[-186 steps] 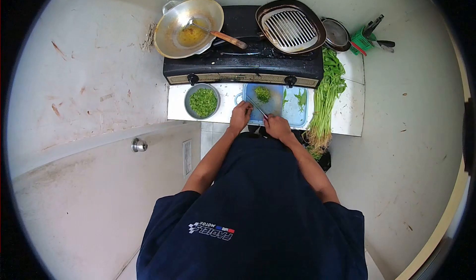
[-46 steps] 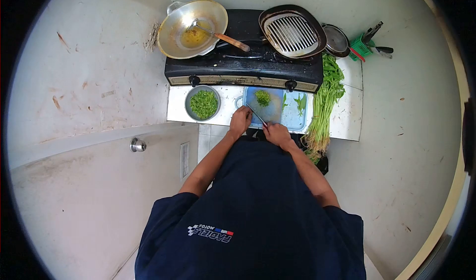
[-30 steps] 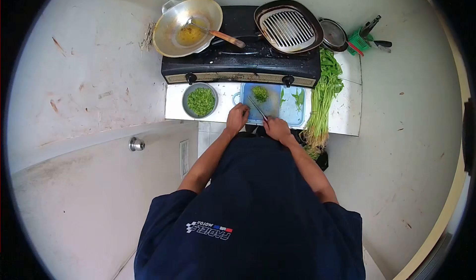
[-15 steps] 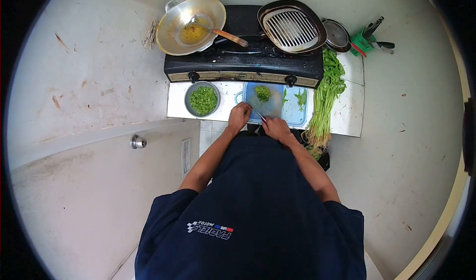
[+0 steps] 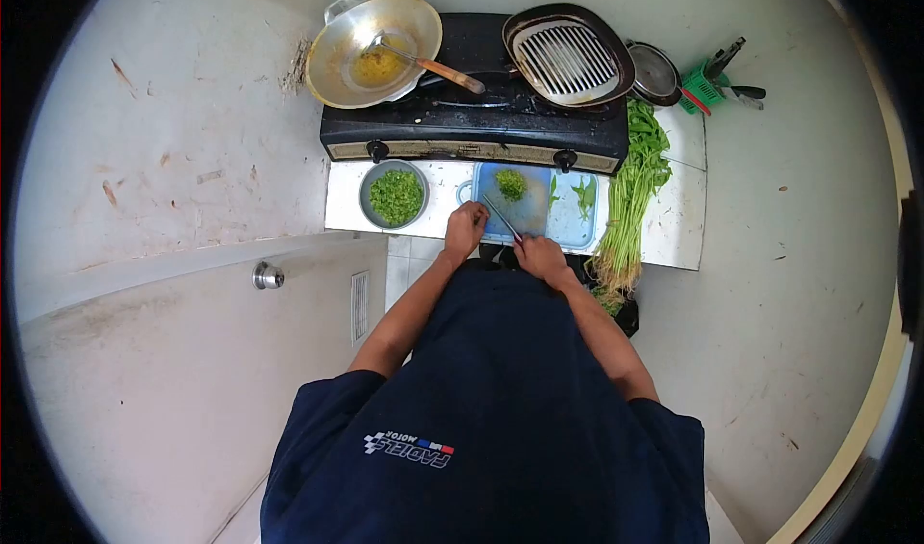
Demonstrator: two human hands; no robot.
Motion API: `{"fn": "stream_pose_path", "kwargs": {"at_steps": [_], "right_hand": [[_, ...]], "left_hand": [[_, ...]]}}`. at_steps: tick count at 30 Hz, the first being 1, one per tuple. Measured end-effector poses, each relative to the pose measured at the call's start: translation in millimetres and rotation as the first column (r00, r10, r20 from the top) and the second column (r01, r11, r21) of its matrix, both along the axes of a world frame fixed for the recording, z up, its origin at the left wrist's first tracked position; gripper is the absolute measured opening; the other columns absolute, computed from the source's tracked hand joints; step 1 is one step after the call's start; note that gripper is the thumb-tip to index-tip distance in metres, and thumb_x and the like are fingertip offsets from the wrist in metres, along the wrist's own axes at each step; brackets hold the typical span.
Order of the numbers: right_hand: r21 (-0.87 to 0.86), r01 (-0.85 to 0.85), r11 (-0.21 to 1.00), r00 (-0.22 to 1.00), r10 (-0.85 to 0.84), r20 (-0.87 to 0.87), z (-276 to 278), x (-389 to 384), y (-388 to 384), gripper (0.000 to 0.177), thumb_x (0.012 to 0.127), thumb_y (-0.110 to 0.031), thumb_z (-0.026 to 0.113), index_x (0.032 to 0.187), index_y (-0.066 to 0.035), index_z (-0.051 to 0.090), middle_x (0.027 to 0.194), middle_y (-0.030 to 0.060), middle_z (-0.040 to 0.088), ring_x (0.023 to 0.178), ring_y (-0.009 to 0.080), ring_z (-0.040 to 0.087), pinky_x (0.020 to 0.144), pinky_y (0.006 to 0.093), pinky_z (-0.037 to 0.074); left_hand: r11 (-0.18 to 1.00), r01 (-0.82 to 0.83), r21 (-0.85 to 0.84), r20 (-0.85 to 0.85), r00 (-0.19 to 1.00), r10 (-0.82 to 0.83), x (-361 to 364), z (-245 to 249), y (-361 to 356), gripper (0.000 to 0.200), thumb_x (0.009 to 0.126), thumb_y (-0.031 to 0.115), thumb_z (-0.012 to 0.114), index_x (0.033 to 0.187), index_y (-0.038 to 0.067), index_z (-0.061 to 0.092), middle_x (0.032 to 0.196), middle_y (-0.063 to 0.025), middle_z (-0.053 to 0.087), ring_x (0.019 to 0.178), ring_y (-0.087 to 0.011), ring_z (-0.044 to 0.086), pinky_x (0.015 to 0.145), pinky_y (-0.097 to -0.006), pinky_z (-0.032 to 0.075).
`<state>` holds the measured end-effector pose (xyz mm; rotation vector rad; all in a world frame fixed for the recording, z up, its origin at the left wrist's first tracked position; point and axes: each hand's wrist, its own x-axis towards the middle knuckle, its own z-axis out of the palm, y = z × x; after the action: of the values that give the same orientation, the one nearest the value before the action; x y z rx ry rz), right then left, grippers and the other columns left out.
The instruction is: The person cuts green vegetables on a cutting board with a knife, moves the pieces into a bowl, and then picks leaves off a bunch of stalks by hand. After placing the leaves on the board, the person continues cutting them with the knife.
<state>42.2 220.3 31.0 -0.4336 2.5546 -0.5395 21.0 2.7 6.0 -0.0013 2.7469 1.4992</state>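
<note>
My right hand (image 5: 541, 257) is closed round the handle of a knife (image 5: 501, 218). The blade points up and left over a blue cutting board (image 5: 532, 221), its tip close to the fingers of my left hand (image 5: 466, 226). Those fingers are pinched together at the board's left edge; whatever they hold is too small to make out. Beyond the blade sits a small pile of chopped greens (image 5: 510, 184). A few loose leaves (image 5: 583, 197) lie on the board's right part.
Left of the board stands a grey bowl (image 5: 364, 197) of chopped greens. A bunch of leafy stalks with roots (image 5: 630, 207) lies to the right. Behind is a black stove (image 5: 472, 125) with a wok (image 5: 327, 72) and a grill pan (image 5: 626, 72). A green basket (image 5: 700, 90) holds utensils.
My right hand has moved slightly right and toward me, and the knife has turned a little more upright in view. My left hand stays nearly in place.
</note>
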Motion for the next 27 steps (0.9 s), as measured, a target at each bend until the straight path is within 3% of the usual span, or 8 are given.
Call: {"fn": "stream_pose_path", "kwargs": {"at_steps": [7, 16, 27], "right_hand": [[-0.056, -0.023, 0.998, 0.999, 0.021, -0.03, 4, 1, -2, 0.044, 0.104, -0.039, 0.051, 0.1, 0.0, 0.071, 0.084, 0.0271, 0.072, 0.081, 0.0459, 0.071, 0.077, 0.0556, 0.057], [-0.007, -0.024, 1.0, 0.999, 0.024, -0.03, 1, -1, -15, 0.042, 0.103, -0.037, 0.051, 0.1, 0.0, 0.07, 0.084, 0.0259, 0.073, 0.08, 0.0439, 0.072, 0.075, 0.0552, 0.058], [0.01, 0.008, 1.0, 0.997, -0.007, -0.078, -12, 4, -9, 0.041, 0.102, -0.039, 0.054, 0.101, 0.0, 0.068, 0.081, 0.0268, 0.072, 0.078, 0.0463, 0.071, 0.075, 0.0546, 0.058]], "left_hand": [[0.99, 0.075, -0.119, -0.054, 0.995, -0.082, 3, -1, -4, 0.007, 0.087, 0.002, 0.068, 0.093, -0.001, 0.071, 0.091, -0.0179, 0.064, 0.086, -0.0388, 0.067, 0.079, -0.0466, 0.054], [0.987, 0.078, -0.14, -0.108, 0.99, -0.094, 9, -2, -5, 0.011, 0.088, 0.004, 0.068, 0.097, 0.0, 0.072, 0.093, -0.0183, 0.063, 0.087, -0.0398, 0.065, 0.08, -0.047, 0.054], [0.992, 0.043, -0.119, -0.036, 0.998, -0.047, 12, -6, -5, 0.013, 0.087, 0.004, 0.068, 0.099, 0.0, 0.073, 0.093, -0.0196, 0.063, 0.088, -0.0397, 0.065, 0.082, -0.046, 0.054]]}}
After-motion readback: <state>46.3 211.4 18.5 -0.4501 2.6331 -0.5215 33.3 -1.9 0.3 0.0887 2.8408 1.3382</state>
